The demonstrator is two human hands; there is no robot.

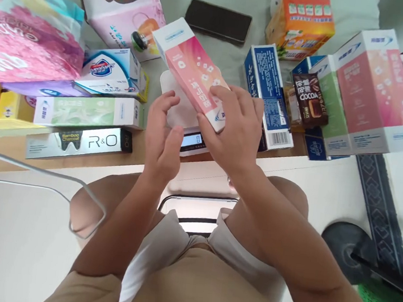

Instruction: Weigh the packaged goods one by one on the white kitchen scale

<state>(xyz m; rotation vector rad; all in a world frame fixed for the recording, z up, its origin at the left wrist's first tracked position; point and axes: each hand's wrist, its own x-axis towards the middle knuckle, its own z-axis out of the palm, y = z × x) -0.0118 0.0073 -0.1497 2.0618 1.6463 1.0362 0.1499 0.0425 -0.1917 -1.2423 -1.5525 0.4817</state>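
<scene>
A long pink-and-white toothpaste box (pixel 195 71) is held tilted in my right hand (pixel 235 125), whose fingers grip its near end. Beneath it lies a white kitchen scale (pixel 181 105) with a small lit display (pixel 191 140), partly covered by the box and my hands. My left hand (pixel 163 137) hovers at the scale's left side, its fingers curved and apart with nothing between them. Close to my right hand stands a dark blue box (pixel 270 96) with a barcode. A green-and-white box (pixel 90 112) lies to the left of my left hand.
At the left are a large pink pack (pixel 30 32), a Safeguard soap box (pixel 107 70) and a silver R&O box (pixel 80 143). A black phone (pixel 218 21) lies behind. To the right are an orange box (pixel 301 27), a brown cocoa packet (pixel 310 100) and pink boxes (pixel 376 92). A white cable (pixel 41 170) hangs at the left.
</scene>
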